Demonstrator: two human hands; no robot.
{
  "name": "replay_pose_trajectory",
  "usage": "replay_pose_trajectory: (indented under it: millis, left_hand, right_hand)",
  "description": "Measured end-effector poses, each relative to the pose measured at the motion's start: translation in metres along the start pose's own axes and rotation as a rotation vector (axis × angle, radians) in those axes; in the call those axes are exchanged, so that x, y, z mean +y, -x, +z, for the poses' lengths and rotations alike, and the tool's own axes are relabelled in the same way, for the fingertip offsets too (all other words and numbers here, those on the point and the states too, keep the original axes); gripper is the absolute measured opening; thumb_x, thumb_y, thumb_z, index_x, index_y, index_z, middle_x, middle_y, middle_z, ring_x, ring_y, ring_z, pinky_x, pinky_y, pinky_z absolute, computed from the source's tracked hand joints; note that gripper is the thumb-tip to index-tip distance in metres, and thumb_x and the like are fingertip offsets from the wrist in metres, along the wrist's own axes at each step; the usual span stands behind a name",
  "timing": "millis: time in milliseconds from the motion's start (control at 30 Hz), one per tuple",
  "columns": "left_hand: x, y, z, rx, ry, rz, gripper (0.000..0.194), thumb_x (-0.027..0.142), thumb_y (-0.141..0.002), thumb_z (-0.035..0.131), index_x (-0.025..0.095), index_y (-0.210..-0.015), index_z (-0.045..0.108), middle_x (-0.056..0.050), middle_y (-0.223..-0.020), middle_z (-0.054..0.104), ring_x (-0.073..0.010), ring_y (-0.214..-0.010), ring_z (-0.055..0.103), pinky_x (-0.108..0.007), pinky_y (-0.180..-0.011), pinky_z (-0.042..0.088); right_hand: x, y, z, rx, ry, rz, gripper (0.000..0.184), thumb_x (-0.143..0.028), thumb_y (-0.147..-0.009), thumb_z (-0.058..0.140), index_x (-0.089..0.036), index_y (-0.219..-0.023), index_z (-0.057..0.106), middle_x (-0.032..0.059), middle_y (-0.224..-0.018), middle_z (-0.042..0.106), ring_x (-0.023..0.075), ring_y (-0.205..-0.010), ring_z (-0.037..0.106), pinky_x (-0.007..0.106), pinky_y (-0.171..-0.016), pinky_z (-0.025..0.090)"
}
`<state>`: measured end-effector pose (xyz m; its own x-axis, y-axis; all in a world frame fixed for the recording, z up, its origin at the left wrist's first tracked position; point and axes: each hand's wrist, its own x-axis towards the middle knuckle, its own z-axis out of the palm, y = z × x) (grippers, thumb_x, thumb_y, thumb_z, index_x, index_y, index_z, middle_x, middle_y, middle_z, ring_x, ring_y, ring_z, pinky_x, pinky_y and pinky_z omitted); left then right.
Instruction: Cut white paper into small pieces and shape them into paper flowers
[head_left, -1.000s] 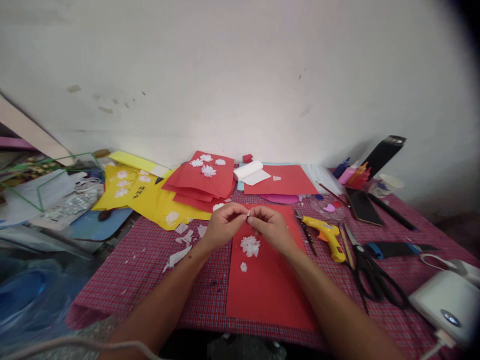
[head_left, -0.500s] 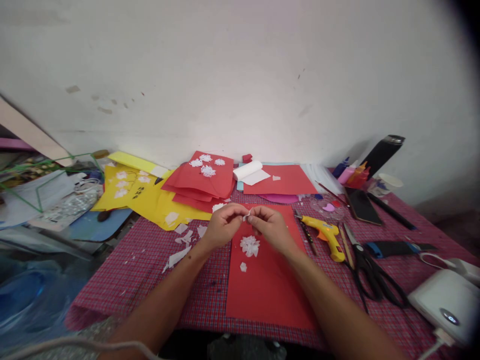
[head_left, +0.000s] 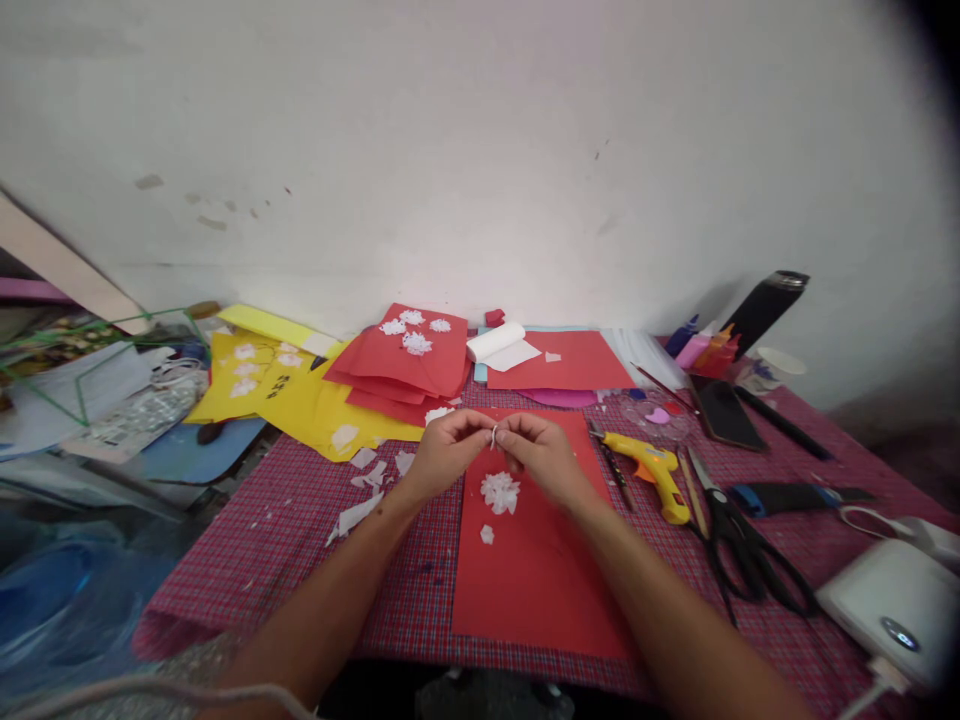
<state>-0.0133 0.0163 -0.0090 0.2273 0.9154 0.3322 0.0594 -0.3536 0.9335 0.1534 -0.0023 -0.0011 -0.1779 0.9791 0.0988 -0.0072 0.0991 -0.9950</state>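
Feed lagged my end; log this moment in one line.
left hand: pinches white paper; right hand: pinches same paper; below: flower on red sheet; glue gun: beside sheet

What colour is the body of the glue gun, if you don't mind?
Yellow; the glue gun shows best in the head view.

Small white paper piece [head_left: 493,436], thin, curled, held above red sheet [head_left: 531,590]

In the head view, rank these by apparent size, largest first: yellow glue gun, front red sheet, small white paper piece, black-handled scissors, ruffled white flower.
1. Front red sheet
2. Black-handled scissors
3. Yellow glue gun
4. Ruffled white flower
5. Small white paper piece
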Motion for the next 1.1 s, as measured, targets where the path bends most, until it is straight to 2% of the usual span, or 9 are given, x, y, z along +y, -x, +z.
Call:
replay_pose_trajectory:
  millis: [233,400,533,1100]
  left_hand:
    - [-0.0016,0.0009,0.0012,0.017,-0.034,0.023,0.01,0.023,-0.082,0.064,0.016,-0.089,0.069,-0.004,-0.083,0.07,-0.0139,-0.077,0.063,-0.026,-0.073,0.051]
    - [0.0002,0.0031,0.0017,0.034,-0.267,0.206,0.011,0.018,-0.086,0.059,0.019,-0.088,0.069,-0.003,-0.085,0.069,-0.0144,-0.08,0.062,-0.027,-0.075,0.048]
    - [0.0036,0.0039,0.002,0.042,-0.337,0.302,0.012,0.015,-0.086,0.058,0.02,-0.088,0.069,-0.003,-0.085,0.068,-0.0151,-0.081,0.062,-0.028,-0.075,0.048]
    - [0.0047,0.0035,0.0017,0.052,-0.275,0.22,0.011,0.018,-0.086,0.059,0.019,-0.087,0.07,-0.003,-0.085,0.068,-0.0142,-0.08,0.062,-0.027,-0.077,0.047]
  right_hand:
    - [-0.0012,-0.0001,-0.0012,-0.016,-0.006,-0.019,0.026,-0.043,-0.078,0.068,-0.018,-0.079,0.06,-0.0041,-0.062,0.051,0.0099,-0.051,0.042,0.023,-0.048,0.034]
    - [0.001,-0.0017,-0.0015,0.006,0.023,-0.017,0.025,-0.041,-0.078,0.069,-0.018,-0.077,0.059,-0.0042,-0.062,0.051,0.01,-0.053,0.042,0.023,-0.049,0.034]
    - [0.0032,-0.0026,-0.0013,0.02,0.034,-0.017,0.026,-0.041,-0.078,0.069,-0.017,-0.075,0.059,-0.0039,-0.062,0.051,0.01,-0.053,0.043,0.023,-0.05,0.034]
    - [0.0,-0.0028,-0.0022,0.002,-0.011,0.024,0.024,-0.04,-0.077,0.071,-0.017,-0.078,0.063,-0.0045,-0.059,0.051,0.0087,-0.049,0.04,0.022,-0.046,0.031]
